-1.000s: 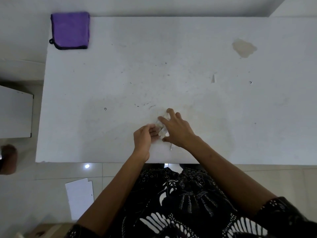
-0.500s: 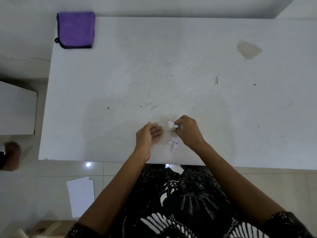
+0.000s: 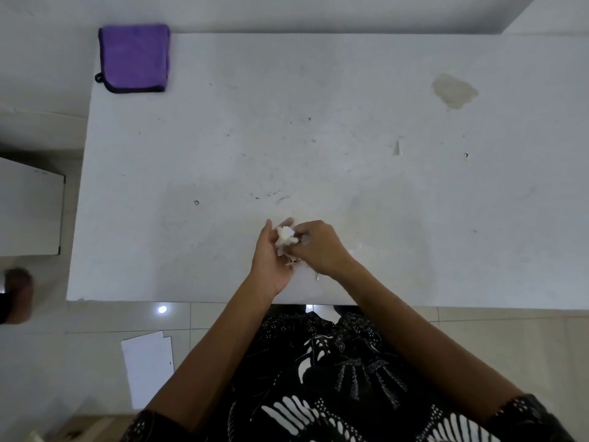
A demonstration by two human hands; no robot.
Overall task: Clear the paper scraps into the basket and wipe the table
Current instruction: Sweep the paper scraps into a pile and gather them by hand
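Note:
Near the front edge of the white table [image 3: 318, 122], a bunch of white paper scraps [image 3: 286, 236] sits between both hands. My left hand [image 3: 271, 260] is cupped under the bunch with its palm turned up. My right hand [image 3: 318, 247] presses the scraps into that palm with closed fingers. One small scrap [image 3: 317, 276] lies on the table just below my right wrist. Another thin scrap [image 3: 396, 148] lies far off to the right. A folded purple cloth [image 3: 134, 57] rests on the far left corner. No basket is in view.
A brownish stain [image 3: 454, 90] marks the table's far right. White sheets of paper [image 3: 148, 366] lie on the tiled floor at the left. A low white cabinet [image 3: 28, 212] stands left of the table, and someone's foot [image 3: 17, 295] shows at the left edge.
My right hand picked the scraps off the table and brought them left into my left palm, which turned up and lifted to meet it.

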